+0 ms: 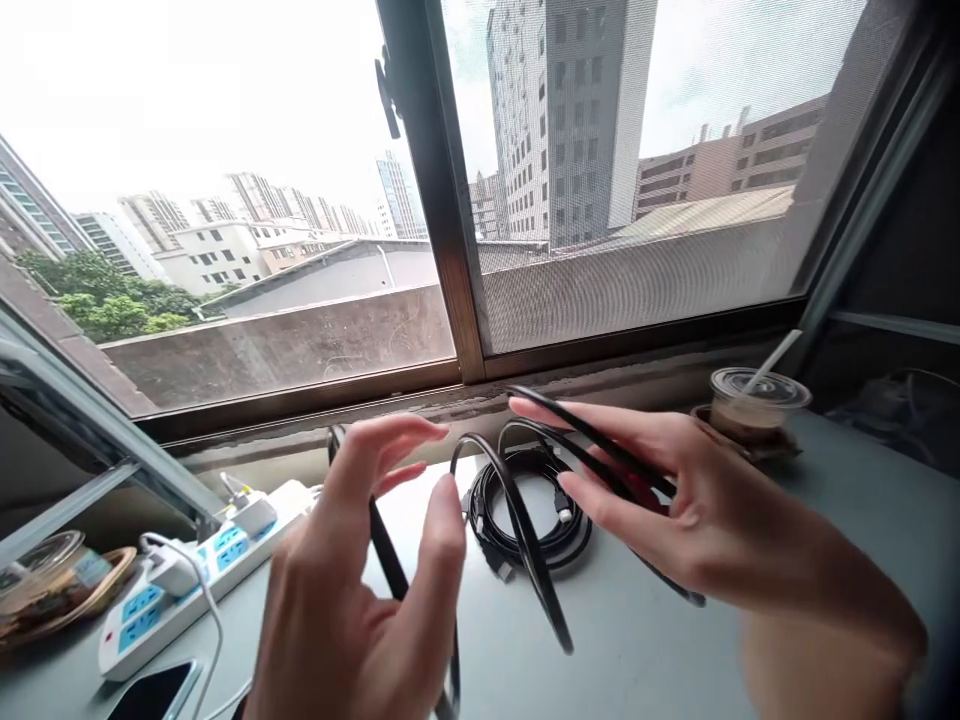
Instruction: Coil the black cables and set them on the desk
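Observation:
A black cable (525,525) hangs in loose loops between my two hands, above the table. My right hand (675,490) has its thumb and fingers around several strands of it at the right. On the left, my left hand (375,560) is raised with its thumb and fingers apart, and a strand of the cable passes behind it and through the space by its palm. Beneath the loops, a coiled black cable (495,545) with plugs at its ends lies on the table.
A white power strip (217,575) with plugs lies at the left, near a phone (154,692) and a food container (64,580). At the back right stands a plastic cup with a straw (757,400). A window frame (442,200) rises behind the table (600,640).

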A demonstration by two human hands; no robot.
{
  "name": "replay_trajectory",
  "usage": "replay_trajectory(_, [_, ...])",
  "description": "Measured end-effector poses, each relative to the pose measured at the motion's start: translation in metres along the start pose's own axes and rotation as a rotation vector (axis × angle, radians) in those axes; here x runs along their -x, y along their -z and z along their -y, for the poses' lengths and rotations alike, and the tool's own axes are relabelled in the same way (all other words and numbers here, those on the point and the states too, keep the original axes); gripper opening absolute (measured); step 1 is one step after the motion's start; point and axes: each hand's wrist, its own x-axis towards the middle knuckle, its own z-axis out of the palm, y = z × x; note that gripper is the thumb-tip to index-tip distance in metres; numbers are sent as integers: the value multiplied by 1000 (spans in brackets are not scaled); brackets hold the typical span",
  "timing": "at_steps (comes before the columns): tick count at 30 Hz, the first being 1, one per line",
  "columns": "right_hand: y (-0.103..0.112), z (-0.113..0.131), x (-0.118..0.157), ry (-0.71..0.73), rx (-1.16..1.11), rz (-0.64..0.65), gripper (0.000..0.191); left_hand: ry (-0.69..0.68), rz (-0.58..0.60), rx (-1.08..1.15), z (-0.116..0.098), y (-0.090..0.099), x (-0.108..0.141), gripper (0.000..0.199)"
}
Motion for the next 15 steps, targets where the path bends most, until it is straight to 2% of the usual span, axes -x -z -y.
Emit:
replay_trajectory(2, [-3, 2, -1, 6, 24, -62, 45, 52, 10, -111, 3, -3, -1, 16])
replay_trajectory(5, [-9, 5, -6, 57, 53, -107, 46, 98, -17, -177, 9, -9, -1, 29])
replay_trajectory(8, [-13, 5, -12, 134, 37, -76, 48, 114, -15, -80, 15, -15, -5, 35])
replay_trajectory(11, [-14, 2, -17, 142, -28, -47, 47, 94, -7, 111, 16, -20, -15, 30])
replay_trajectory(13, [-13, -1, -19, 94, -62, -48, 44, 72, -93, 214, 14, -24, -23, 25])
replay_trajectory(15, [-13, -6, -22, 35, -99, -84, 36, 45, -241, 253, 14, -29, -31, 22])
